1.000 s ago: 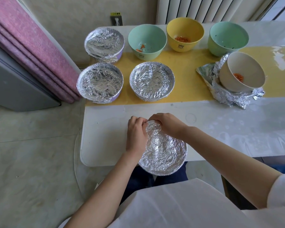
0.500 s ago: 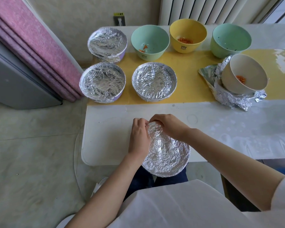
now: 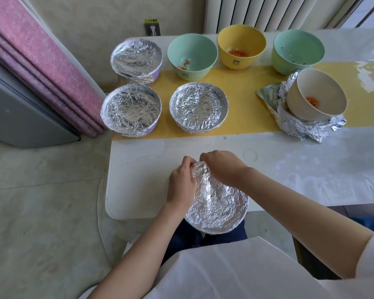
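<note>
The left hand (image 3: pixel 180 186) and right hand (image 3: pixel 221 167) meet at the far rim of the foil-covered bowl (image 3: pixel 220 203). The fingertips of both are curled in and pinch the foil edge there. The bowl is tipped toward the person and overhangs the near edge of the table (image 3: pixel 138 180). Whether the foil is being pressed down or peeled up cannot be told from this view, though the sheet lies snug over the rest of the rim and hides whatever is inside. Beyond it, three more bowls stand sealed on the yellow runner (image 3: pixel 246 93): the front-left capped bowl (image 3: pixel 131 108), the middle capped bowl (image 3: pixel 199 106) and the back-left capped bowl (image 3: pixel 136 58). Four bowls are uncovered. The mint bowl (image 3: pixel 192 55) holds a few orange scraps and the yellow bowl (image 3: pixel 241 45) a small scatter of chopped orange pieces. The green bowl (image 3: pixel 298 50) has only dark specks. To the right, the cream bowl (image 3: pixel 316 96) leans on a crumpled loose foil sheet (image 3: pixel 300 126) with a little heap of orange bits. By this count the work looks roughly half done, with four bowls wrapped and four bare.
</note>
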`<action>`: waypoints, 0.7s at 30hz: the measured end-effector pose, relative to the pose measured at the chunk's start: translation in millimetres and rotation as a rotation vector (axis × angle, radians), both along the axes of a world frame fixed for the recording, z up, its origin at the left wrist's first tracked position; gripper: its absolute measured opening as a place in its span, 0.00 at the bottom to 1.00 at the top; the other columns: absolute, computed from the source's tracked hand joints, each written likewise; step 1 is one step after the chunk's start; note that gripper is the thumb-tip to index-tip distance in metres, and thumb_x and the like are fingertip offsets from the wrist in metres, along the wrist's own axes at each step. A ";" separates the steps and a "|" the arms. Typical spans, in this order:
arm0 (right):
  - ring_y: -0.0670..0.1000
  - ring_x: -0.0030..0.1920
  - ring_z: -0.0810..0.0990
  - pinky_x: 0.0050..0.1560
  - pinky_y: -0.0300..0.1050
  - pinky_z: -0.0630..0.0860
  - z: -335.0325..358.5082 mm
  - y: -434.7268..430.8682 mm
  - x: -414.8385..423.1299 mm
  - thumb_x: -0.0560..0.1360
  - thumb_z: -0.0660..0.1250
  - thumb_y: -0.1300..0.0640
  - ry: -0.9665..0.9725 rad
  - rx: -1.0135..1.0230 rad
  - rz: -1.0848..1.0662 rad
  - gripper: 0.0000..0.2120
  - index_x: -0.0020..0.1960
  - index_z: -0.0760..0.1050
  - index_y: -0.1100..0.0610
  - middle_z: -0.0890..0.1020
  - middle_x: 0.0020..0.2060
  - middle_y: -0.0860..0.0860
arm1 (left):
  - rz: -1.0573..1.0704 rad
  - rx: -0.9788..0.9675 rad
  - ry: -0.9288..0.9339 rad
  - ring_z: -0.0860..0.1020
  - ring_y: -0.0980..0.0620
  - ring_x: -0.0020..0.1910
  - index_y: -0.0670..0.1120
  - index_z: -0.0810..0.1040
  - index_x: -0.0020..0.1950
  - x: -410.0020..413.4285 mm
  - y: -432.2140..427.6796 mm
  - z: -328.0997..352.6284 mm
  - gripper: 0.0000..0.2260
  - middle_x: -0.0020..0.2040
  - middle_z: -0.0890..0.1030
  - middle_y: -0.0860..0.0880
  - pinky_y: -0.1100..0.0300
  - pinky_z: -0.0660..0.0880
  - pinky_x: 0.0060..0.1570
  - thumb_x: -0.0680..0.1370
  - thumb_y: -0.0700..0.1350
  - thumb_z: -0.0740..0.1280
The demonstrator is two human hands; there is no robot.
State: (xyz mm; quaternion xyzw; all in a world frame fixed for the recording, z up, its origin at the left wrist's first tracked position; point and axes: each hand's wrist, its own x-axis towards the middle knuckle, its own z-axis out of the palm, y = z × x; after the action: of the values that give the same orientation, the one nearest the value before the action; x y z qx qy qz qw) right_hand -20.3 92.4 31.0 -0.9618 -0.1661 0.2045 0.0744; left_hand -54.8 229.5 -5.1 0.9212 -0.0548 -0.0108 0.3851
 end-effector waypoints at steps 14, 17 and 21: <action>0.55 0.53 0.79 0.47 0.49 0.76 -7.0 -1.6 -0.2 0.75 0.59 0.67 -0.031 0.165 -0.078 0.22 0.67 0.70 0.53 0.79 0.56 0.52 | 0.114 -0.136 0.069 0.78 0.45 0.46 0.40 0.73 0.54 -1.5 1.7 4.5 0.05 0.48 0.81 0.44 0.57 0.72 0.42 0.79 0.37 0.60; 0.56 0.56 0.78 0.51 0.50 0.75 -6.9 -12.6 -3.3 0.78 0.59 0.63 -0.079 0.223 -0.181 0.19 0.68 0.70 0.55 0.78 0.59 0.53 | 0.153 -0.105 0.087 0.75 0.46 0.54 0.40 0.70 0.60 -6.5 5.0 7.3 0.09 0.58 0.75 0.44 0.64 0.68 0.47 0.80 0.36 0.58; 0.59 0.55 0.78 0.51 0.50 0.73 -9.4 -19.9 -6.1 0.81 0.56 0.59 -0.072 0.293 -0.283 0.15 0.65 0.73 0.58 0.79 0.58 0.55 | 0.158 -0.003 0.078 0.76 0.47 0.49 0.43 0.70 0.60 -9.6 5.4 11.2 0.10 0.59 0.71 0.47 0.56 0.72 0.41 0.79 0.37 0.57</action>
State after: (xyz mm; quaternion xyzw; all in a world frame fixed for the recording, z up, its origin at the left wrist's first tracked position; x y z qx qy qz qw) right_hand -26.4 72.5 21.6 -0.9611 -0.0596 0.1313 0.2355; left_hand -64.4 234.9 6.0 0.9210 0.0330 -0.0161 0.3878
